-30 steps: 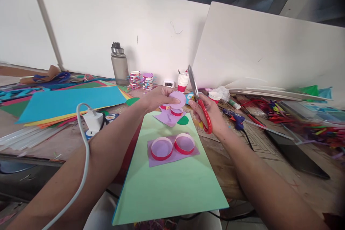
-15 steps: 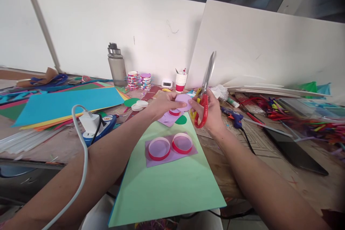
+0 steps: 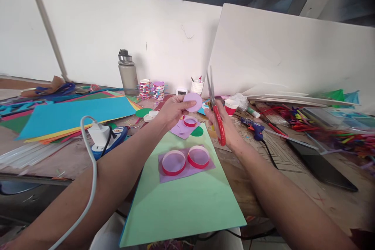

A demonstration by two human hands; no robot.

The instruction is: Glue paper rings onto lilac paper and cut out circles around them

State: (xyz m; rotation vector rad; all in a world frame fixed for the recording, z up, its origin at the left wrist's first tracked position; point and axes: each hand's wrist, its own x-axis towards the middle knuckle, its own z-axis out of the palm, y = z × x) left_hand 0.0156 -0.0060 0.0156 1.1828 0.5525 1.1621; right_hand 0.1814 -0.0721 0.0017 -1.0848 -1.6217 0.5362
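Above the far end of the pale green card sheet (image 3: 181, 199), my left hand (image 3: 172, 110) pinches a flat lilac paper disc (image 3: 192, 102) between thumb and fingertips, fingers curled close around its lower edge, the round face turned toward me. Just beside it, my right hand (image 3: 224, 125) is closed through the red plastic handles of a pair of steel scissors (image 3: 215, 105); the 2 blades point up and stand nearly together, close to the disc's right rim but not touching it as far as I can tell.

On the green sheet lies a matte lilac paper rectangle (image 3: 187, 166) carrying 2 shallow rings of red paper strip (image 3: 174, 162), side by side, each with a white upper edge. Farther away, under my hands, a smaller lilac scrap bears 1 more red ring (image 3: 190, 121), with a dark green paper circle (image 3: 197, 131) just beside it.

To the left, a glossy white charger block (image 3: 99, 134) with a thick white cable (image 3: 88, 187) sits by a stack of coloured card topped with a smooth blue sheet (image 3: 73, 113). A smoky translucent bottle with a metal cap (image 3: 128, 74) stands at the white board wall. A blue glue gun (image 3: 255, 128) lies to the right on the rough wooden tabletop (image 3: 293, 179). No writing is readable anywhere.
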